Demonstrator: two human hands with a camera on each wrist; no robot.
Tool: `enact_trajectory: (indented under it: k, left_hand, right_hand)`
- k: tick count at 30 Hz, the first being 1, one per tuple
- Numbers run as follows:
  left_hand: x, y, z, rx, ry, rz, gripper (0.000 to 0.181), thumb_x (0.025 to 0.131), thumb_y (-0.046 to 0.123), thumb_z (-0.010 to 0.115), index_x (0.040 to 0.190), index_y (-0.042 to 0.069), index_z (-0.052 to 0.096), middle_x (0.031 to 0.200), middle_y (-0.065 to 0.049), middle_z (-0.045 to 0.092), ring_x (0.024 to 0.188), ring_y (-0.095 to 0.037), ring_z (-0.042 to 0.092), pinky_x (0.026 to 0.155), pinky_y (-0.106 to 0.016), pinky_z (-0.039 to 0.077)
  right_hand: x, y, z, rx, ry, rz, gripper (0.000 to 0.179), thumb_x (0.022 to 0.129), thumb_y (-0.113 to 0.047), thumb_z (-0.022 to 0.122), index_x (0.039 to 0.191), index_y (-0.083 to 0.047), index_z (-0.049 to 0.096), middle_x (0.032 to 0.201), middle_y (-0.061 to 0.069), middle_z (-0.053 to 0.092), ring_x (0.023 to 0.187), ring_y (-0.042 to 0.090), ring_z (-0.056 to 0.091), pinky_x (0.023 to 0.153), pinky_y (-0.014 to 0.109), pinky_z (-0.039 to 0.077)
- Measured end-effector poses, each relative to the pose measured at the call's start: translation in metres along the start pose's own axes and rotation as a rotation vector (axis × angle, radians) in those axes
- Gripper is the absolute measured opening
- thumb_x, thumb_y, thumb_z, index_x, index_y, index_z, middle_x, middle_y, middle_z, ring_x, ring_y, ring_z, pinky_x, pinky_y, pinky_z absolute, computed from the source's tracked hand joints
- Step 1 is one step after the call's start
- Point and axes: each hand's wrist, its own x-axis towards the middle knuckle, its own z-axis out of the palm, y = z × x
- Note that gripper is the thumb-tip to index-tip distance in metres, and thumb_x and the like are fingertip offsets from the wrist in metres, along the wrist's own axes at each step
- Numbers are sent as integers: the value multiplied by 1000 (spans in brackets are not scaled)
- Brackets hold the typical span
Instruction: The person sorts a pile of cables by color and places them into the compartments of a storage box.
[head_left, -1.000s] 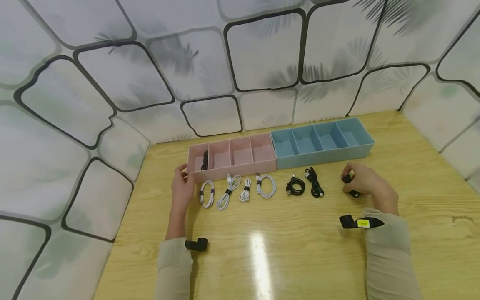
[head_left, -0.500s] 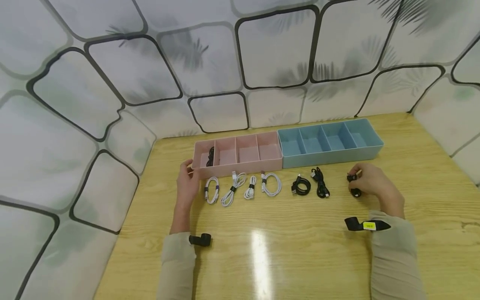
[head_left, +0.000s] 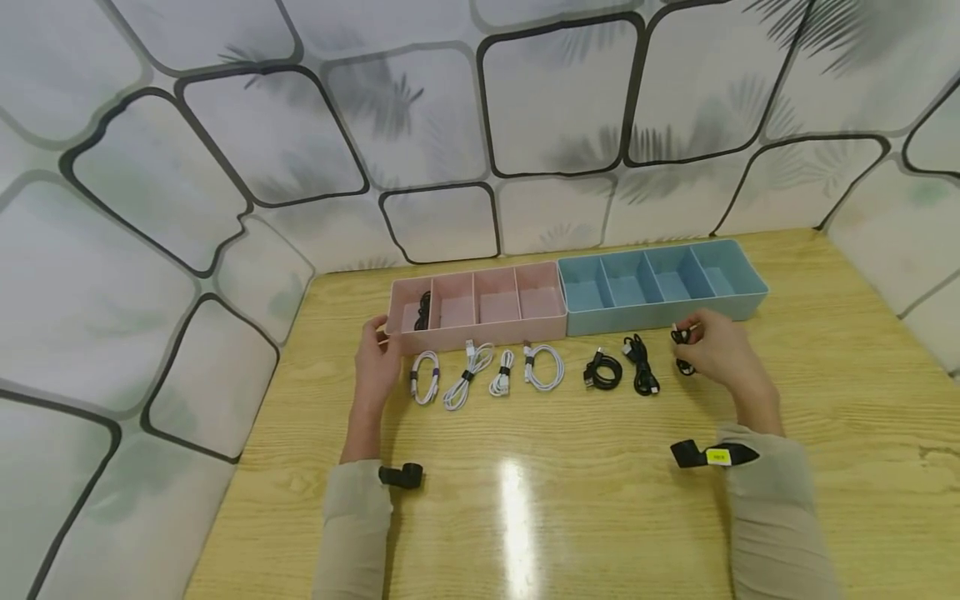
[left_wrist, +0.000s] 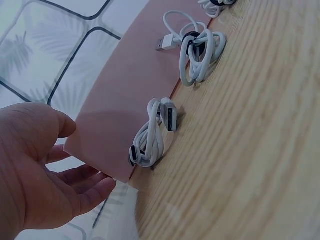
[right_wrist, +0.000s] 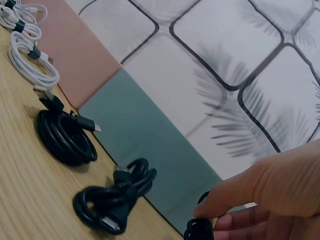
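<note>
In the head view my right hand (head_left: 723, 357) pinches a bundled black cable (head_left: 685, 367) between thumb and fingers, in front of the blue divided box (head_left: 667, 316). The right wrist view shows the thumb (right_wrist: 227, 192) on the cable's coil, most of which the hand and frame edge hide. My left hand (head_left: 377, 364) is at the left end of the pink divided box (head_left: 487, 336), fingers relaxed. Its thumb and fingertips touch the box's end corner in the left wrist view. Another black cable (head_left: 423, 311) lies in the pink box's leftmost compartment.
Before the pink box lie several tied white cables (head_left: 467, 377). A coiled black cable (head_left: 603, 370) and a bundled black cable (head_left: 641, 365) lie before the blue box. The boxes stand end to end near the patterned wall (head_left: 555, 217) on a wooden table (head_left: 600, 500).
My right hand has picked up the black cable and carried it left and towards the blue box. The left hand has stayed at the pink box's end. The head view has shifted slightly.
</note>
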Motion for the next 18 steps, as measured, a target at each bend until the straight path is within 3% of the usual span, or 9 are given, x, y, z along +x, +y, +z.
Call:
enact_trajectory:
  k: [9,12,18]
  left_hand:
    - [0,3,-3,5,10,-2,43,103,15,45,144,3,40,131,-28,53,119,-37,54,98,-49,47]
    - [0,3,-3,9,5,-2,43,103,15,45,143,3,39,131,-28,53,119,-37,55,99,-49,46]
    - [1,1,0,18,6,-5,43,103,17,46,143,4,40,130,-27,54,117,-37,55,97,-48,47]
  right_hand:
    - [-2,-39,9,87,120,-52,34,91,-12,63,121,4,56,102,21,59,90,35,60,67,39,49]
    - [-1,-48,15,191,132,-90,36,92,-12,66,123,4,56,104,20,60,86,26,62,66,36,53]
    - [6,-70,27,490,74,-146,41,92,-11,68,128,5,54,106,19,58,75,7,62,63,28,57]
